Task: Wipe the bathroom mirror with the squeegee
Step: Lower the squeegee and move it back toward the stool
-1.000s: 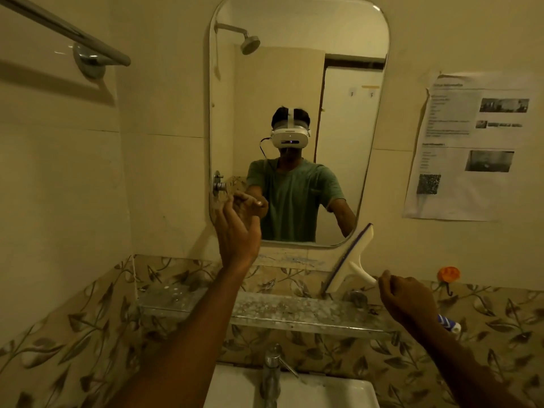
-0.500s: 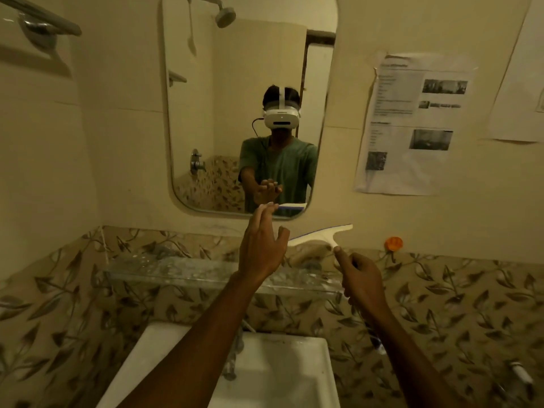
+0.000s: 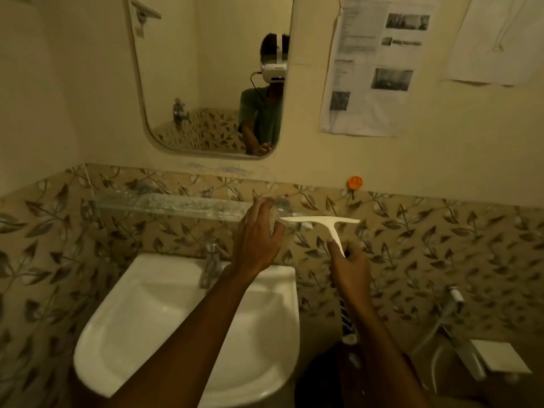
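I see my right hand (image 3: 348,270) wrapped around the handle of the white squeegee (image 3: 323,223), its blade level and well below the mirror (image 3: 206,83). My left hand (image 3: 259,237) hangs loose-fingered just beside the blade's left tip — touching or not, I cannot tell. The white sink (image 3: 123,343) below holds nothing I can make out — its tap (image 3: 212,260) stands at the back.

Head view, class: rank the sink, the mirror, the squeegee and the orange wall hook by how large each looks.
1. Sink and mirror: look alike; the sink is nearer and the mirror's top is cut off, so unranked.
2. Squeegee.
3. Orange wall hook.
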